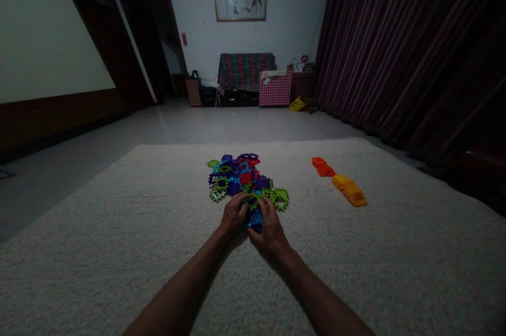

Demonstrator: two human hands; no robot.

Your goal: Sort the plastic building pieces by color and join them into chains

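A loose pile of purple, green, blue and red plastic pieces (241, 173) with toothed edges lies on the pale textured mat (138, 220). At its near edge my left hand (236, 213) has curled fingers touching a green piece (253, 200). My right hand (270, 225) is wrapped round the right side of some stacked blue pieces (255, 218), its fingertips near the green piece. Farther right, a row of yellow pieces (350, 190) and a row of orange-red pieces (323, 166) lie end to end.
Beyond the mat is a tiled floor (245, 125). Low furniture under a striped cloth (245, 70) and a red checked cloth (275, 88) stands at the far wall. A yellow bag (297, 104) lies beside it. Dark curtains (379, 51) hang at the right.
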